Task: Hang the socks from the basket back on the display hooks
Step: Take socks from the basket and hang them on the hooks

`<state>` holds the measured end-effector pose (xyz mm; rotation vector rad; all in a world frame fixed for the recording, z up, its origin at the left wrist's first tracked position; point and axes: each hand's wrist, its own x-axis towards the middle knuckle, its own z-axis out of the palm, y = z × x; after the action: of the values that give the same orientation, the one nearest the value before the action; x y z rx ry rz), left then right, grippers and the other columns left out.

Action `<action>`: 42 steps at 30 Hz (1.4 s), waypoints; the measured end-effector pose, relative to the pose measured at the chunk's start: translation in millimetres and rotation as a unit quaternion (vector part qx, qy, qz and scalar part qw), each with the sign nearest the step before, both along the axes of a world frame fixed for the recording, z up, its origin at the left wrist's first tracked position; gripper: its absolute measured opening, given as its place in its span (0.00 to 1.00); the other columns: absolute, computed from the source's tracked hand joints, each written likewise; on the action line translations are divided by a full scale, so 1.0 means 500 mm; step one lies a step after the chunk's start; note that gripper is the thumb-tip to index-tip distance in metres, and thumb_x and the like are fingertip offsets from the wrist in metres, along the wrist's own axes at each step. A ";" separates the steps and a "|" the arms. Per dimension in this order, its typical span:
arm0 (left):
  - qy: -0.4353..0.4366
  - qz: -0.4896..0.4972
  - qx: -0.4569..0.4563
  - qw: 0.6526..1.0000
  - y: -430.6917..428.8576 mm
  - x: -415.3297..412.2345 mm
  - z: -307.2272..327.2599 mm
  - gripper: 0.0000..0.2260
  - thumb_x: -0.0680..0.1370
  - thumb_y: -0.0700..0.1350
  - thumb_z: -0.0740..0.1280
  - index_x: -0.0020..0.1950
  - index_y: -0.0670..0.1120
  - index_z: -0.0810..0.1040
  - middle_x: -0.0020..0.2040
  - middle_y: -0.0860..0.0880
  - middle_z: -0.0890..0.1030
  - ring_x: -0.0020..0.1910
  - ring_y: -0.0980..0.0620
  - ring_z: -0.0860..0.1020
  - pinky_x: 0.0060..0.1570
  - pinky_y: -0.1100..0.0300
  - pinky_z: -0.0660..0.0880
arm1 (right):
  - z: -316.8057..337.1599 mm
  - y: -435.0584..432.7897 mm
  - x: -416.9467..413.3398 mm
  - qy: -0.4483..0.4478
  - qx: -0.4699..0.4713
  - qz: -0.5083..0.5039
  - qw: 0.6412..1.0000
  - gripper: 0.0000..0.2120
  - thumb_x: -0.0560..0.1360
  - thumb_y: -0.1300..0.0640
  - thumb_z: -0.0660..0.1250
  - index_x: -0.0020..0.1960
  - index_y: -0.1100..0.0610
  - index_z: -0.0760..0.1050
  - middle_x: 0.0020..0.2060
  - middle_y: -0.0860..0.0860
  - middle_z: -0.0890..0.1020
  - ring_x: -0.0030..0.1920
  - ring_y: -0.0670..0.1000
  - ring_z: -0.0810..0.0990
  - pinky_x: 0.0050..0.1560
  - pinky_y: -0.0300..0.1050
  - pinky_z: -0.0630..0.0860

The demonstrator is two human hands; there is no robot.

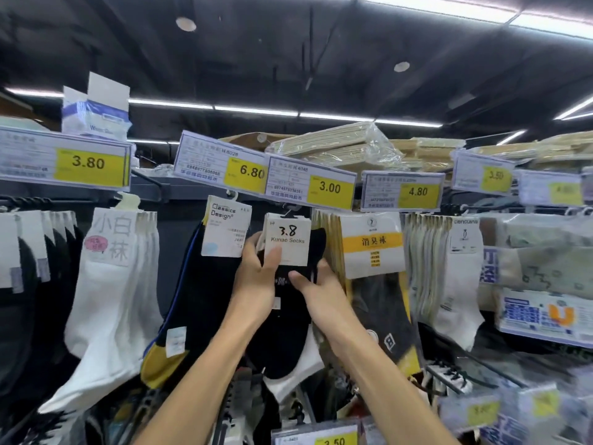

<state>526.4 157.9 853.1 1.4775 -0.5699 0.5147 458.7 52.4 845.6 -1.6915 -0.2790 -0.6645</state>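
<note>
Up on the top row of the dark metal display rack (pixel 157 186), just under the yellow-and-white price label reading 3.00 (pixel 313 185), I am holding a pair of black ankle socks with a white paper card marked 3.8 (pixel 286 239). My left hand (pixel 256 274) is pinching the card's lower left corner, thumb lying on its front and fingers curling behind it. My right hand (pixel 322 292) is gripping the black fabric just below the card, thumb pressing the front and fingers wrapping round the right edge. The card's top is sitting right under the label; I cannot tell whether its hanger is over a hook. The pair is sitting between a navy sock with a yellow toe (pixel 192 300) on its left and dark grey socks with a yellow-banded card (pixel 373 245) on its right, overlapping both.
</note>
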 end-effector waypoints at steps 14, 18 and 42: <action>-0.190 -0.039 0.038 0.980 -0.043 -0.287 -0.065 0.33 0.74 0.61 0.63 0.76 0.71 0.52 0.76 0.74 0.55 0.75 0.73 0.54 0.68 0.64 0.59 | -0.014 -0.233 -0.140 -0.130 0.034 -0.126 0.983 0.17 0.79 0.56 0.67 0.67 0.47 0.74 0.64 0.41 0.79 0.66 0.40 0.75 0.67 0.42 0.72; -0.141 -0.049 0.068 0.986 -0.148 -0.236 -0.042 0.36 0.80 0.51 0.65 0.76 0.70 0.42 0.79 0.68 0.47 0.78 0.67 0.50 0.77 0.57 0.58 | 0.002 -0.231 -0.056 -0.057 0.016 -0.041 0.997 0.17 0.79 0.56 0.67 0.67 0.45 0.70 0.57 0.39 0.82 0.57 0.31 0.78 0.55 0.26 0.73; -0.051 -0.077 0.033 0.995 -0.175 -0.236 -0.083 0.40 0.76 0.55 0.65 0.75 0.71 0.39 0.77 0.72 0.47 0.77 0.67 0.48 0.78 0.54 0.54 | -0.039 -0.299 -0.090 -0.134 0.070 -0.215 0.965 0.11 0.77 0.55 0.67 0.59 0.49 0.78 0.54 0.43 0.84 0.59 0.42 0.81 0.56 0.33 0.76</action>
<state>408.2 70.4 811.3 1.4617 -0.7815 0.4568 413.5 -97.3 826.1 -1.5364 -0.0471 -1.2125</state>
